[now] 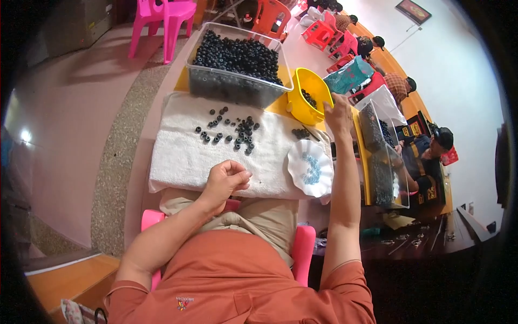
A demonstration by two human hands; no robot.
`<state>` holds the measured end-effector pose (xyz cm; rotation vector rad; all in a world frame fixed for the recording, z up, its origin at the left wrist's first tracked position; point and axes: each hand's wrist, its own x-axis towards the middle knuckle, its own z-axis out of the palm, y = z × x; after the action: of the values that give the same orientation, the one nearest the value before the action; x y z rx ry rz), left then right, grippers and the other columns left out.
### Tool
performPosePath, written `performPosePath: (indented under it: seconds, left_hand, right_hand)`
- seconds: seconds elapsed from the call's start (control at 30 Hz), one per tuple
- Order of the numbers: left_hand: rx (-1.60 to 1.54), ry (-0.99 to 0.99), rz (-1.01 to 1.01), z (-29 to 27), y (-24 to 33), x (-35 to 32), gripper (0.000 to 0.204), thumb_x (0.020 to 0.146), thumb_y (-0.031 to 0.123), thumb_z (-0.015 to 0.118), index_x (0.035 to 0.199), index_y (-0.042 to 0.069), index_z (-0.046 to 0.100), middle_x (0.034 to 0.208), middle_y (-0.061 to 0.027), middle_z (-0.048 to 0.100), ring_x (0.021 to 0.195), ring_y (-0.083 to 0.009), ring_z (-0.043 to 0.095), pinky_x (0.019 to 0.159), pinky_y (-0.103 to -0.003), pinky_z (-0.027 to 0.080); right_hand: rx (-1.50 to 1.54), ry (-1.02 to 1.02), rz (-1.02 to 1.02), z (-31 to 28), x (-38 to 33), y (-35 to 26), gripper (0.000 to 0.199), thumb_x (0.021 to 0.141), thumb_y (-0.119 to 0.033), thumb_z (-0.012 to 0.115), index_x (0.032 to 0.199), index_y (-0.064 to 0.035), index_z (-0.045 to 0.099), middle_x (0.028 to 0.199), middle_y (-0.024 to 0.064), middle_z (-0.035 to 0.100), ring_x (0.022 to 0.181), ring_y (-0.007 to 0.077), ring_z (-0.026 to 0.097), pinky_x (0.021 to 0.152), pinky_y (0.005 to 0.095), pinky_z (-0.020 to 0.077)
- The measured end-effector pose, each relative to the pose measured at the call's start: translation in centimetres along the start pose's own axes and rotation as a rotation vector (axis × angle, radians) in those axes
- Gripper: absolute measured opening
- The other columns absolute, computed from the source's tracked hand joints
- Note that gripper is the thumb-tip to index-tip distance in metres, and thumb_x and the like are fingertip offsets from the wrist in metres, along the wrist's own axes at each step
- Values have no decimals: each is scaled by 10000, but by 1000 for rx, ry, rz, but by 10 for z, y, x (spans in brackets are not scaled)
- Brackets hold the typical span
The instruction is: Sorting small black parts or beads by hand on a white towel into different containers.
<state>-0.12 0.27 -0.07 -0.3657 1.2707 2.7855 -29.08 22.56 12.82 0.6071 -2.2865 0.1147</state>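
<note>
My left hand (227, 182) hovers over the near edge of a white towel (178, 162), its thumb and fingers pinched together. Whatever it may hold is too small to make out. At the right rim of a yellow tub (303, 108), my right hand (340, 114) has its fingers bent around the edge. Some dark beads lie inside that tub. Loose dark round beads (245, 129) are scattered over the towel beyond my left hand. A white fluted dish (322, 175) with small light-blue pieces rests on the towel's right side. Another small dark cluster (300, 133) sits behind the dish.
A large clear bin (237, 89) full of dark beads stands at the back. More clear bins (389, 175) line the right side, by a person (426, 154) in dark clothes. Other people sit farther along. A pink chair (162, 21) stands at the far left.
</note>
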Motion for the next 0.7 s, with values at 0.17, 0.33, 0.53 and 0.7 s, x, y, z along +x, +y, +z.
performPosePath:
  seconds: [0.17,0.33,0.53,0.7]
  left_hand:
    - [6,13,13,-2,6,-4,130,878,84,696,914,65,573,837,-15,626,743,-81,614,691,-229,548]
    - [1,4,1,1,2,-2,133,867,73,703,906,63,576,824,-16,626,718,-80,612,675,-228,544]
    - [-47,-19,30,-5,-8,1,134,870,72,700,896,62,569,796,-16,629,666,-84,610,638,-223,536]
    - [-34,-6,31,-4,-6,-1,124,878,67,689,893,62,566,801,-17,632,672,-80,612,636,-219,534]
  right_hand:
    - [311,-92,48,-3,-33,-35,191,840,-139,714,991,-22,705,927,137,713,750,261,708,750,341,539]
    - [787,-296,46,3,-77,-65,121,828,-32,701,948,-14,699,892,95,711,706,153,674,665,263,538]
    - [733,-635,-88,-6,-103,-134,230,792,-106,755,993,-6,702,955,126,690,753,210,677,666,311,529]
    - [524,-747,-203,-13,-107,-157,333,808,-278,722,1070,-75,695,1042,116,660,901,317,660,796,410,509]
